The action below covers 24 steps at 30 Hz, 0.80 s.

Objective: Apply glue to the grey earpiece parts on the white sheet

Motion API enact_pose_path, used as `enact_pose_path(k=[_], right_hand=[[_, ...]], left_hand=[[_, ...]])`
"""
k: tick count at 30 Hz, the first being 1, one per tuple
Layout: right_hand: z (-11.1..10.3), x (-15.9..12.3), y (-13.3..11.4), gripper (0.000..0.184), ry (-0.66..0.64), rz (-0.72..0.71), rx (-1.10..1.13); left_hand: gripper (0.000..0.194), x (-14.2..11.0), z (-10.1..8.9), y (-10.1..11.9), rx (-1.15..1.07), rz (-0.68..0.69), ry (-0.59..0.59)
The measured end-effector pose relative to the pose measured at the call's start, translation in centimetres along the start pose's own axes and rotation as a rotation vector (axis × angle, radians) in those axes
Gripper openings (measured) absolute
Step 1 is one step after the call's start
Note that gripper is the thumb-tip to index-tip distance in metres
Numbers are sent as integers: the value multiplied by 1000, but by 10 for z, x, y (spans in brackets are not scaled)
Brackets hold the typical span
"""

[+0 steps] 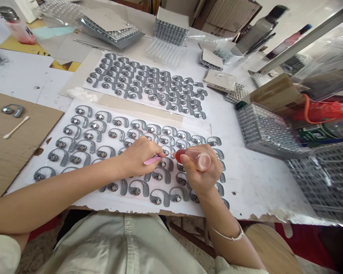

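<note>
Pink tool (152, 160): pinched by the left hand (138, 154), fingers closed
Red-tipped bottle (198, 159): wrapped by the right hand (207, 177), fingers curled
Grey hooked parts (166, 199): rows on white sheet (106, 139), beneath both hands

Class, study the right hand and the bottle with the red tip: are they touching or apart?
Touching. The head view shows the right hand wrapped around the bottle, its thumb pressed along the near side.
</note>
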State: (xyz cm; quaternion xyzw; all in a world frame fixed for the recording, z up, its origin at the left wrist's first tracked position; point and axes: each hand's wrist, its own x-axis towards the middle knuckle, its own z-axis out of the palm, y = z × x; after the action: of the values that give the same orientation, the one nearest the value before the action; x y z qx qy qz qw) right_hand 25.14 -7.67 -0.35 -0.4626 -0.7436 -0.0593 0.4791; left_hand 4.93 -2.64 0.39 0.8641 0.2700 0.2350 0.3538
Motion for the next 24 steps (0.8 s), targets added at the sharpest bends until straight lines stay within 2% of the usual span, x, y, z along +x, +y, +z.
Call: enact_pose_path(k=[13,24], right_hand=[[0,0,-2,14,-3,-14,19],[-1,-2,-1,13,-21,6,32]], left_hand=[[19,2,-1,0,-52,-19,15],[20,3,-4,1,-119,-143,46]])
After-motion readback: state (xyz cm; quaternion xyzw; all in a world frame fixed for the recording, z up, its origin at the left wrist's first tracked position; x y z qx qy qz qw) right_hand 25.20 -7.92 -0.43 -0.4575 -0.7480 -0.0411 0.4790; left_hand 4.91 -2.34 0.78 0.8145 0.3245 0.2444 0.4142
